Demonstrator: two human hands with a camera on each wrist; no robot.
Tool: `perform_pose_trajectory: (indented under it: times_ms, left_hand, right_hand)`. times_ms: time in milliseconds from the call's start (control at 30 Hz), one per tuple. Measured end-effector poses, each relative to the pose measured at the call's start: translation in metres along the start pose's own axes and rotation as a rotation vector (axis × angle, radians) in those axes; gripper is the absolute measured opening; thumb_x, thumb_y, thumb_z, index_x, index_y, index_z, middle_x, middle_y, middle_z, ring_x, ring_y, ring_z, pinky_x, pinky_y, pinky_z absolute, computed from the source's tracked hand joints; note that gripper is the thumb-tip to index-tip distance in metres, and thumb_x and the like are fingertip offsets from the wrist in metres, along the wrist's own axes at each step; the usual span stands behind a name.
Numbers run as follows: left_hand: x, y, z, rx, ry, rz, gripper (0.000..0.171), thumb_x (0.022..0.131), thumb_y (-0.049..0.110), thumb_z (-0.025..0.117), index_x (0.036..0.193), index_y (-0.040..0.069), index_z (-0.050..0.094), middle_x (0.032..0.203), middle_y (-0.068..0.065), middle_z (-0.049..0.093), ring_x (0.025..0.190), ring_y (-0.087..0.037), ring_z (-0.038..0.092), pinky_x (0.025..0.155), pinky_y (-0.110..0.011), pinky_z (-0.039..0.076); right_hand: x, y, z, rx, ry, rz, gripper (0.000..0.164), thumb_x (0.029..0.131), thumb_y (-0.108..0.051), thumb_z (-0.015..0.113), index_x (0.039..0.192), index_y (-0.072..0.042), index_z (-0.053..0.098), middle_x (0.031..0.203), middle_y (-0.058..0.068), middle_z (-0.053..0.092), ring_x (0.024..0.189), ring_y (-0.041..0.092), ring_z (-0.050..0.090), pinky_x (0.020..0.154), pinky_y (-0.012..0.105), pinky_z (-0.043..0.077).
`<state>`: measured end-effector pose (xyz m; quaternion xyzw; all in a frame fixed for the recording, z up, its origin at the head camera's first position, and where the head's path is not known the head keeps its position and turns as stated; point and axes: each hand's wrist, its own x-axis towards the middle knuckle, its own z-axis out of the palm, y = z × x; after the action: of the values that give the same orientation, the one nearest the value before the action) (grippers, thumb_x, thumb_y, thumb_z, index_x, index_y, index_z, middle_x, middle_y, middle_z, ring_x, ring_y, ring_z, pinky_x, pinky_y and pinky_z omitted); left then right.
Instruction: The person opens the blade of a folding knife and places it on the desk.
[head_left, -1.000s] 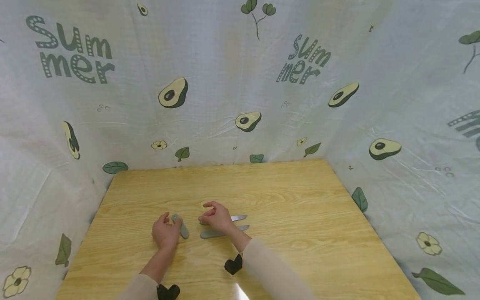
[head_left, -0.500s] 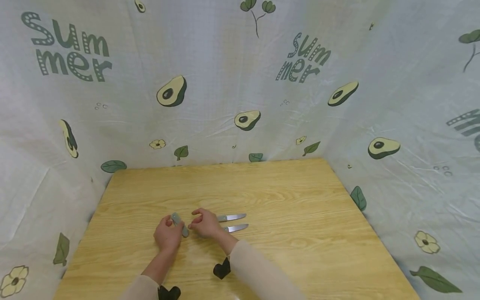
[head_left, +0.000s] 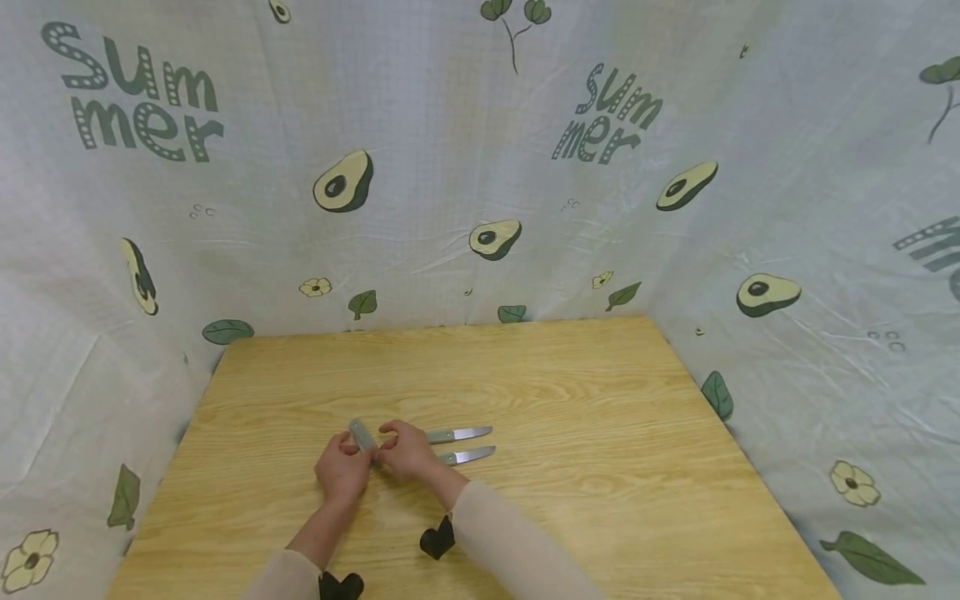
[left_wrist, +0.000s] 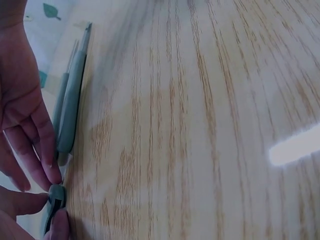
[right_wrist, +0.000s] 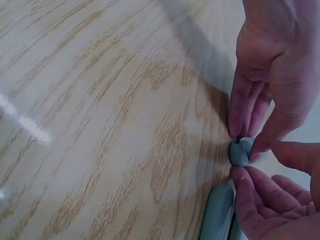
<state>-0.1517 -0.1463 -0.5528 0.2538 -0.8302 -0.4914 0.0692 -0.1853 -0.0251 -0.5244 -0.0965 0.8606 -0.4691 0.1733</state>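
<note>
My left hand (head_left: 342, 468) pinches a grey-green folding knife (head_left: 362, 435) between thumb and fingers, and no blade stands out from its handle. In the left wrist view a dark slot shows along this folding knife (left_wrist: 59, 197). My right hand (head_left: 407, 452) is close beside it, fingertips at the near end of the handle and thumb apart from the fingers. Whether they press on the knife or only come near is hard to tell. Two more knives, a far one (head_left: 463, 433) and a near one (head_left: 468, 455), lie with blades out, pointing right; my right hand partly hides their handles.
All this is on a light wood-grain table (head_left: 570, 483). A white cloth (head_left: 420, 167) printed with avocados, leaves and lettering hangs around the back and sides. A bright glare (left_wrist: 297, 145) lies on the tabletop.
My right hand has moved left, away from the two open knives, to the folding knife in my left hand. The left hand has shifted slightly right with that knife.
</note>
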Motion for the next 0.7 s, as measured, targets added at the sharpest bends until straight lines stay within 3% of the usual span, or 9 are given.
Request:
perform_pose_trajectory:
  times_ms: [333,567,700]
  left_hand:
    - [-0.0001,-0.0008,0.0023,-0.06,-0.013,-0.042,0.062,0.081,0.014,0.075,0.13,-0.012,0.049,0.097,-0.026,0.071,0.063,-0.012,0.064,0.052,-0.018,0.048]
    - [-0.0004,-0.0001,0.0067,-0.152,-0.049,-0.097,0.055,0.083,0.013,0.071,0.126,-0.015,0.052,0.101,-0.03,0.069,0.062,-0.015,0.07,0.048,-0.018,0.052]
    - [-0.0006,0.0015,0.0093,-0.138,-0.034,-0.072,0.053,0.084,0.015,0.071,0.125,-0.013,0.054,0.097,-0.027,0.071,0.058,-0.012,0.067,0.047,-0.019,0.05]
  right_hand:
    - [0.0023,0.0003,-0.0017,0.006,0.026,0.039,0.046,0.085,-0.014,0.073,0.127,-0.005,0.057,0.094,0.009,0.072,0.082,0.015,0.067,0.065,0.021,0.053]
    - [0.0014,-0.0004,-0.0043,0.073,0.036,0.062,0.049,0.085,-0.011,0.072,0.13,-0.005,0.055,0.099,0.011,0.072,0.088,0.018,0.068,0.068,0.022,0.054]
    - [0.0033,0.0033,-0.0055,0.083,0.055,0.032,0.047,0.084,-0.008,0.071,0.128,-0.002,0.056,0.095,0.012,0.072,0.084,0.018,0.069,0.069,0.023,0.055]
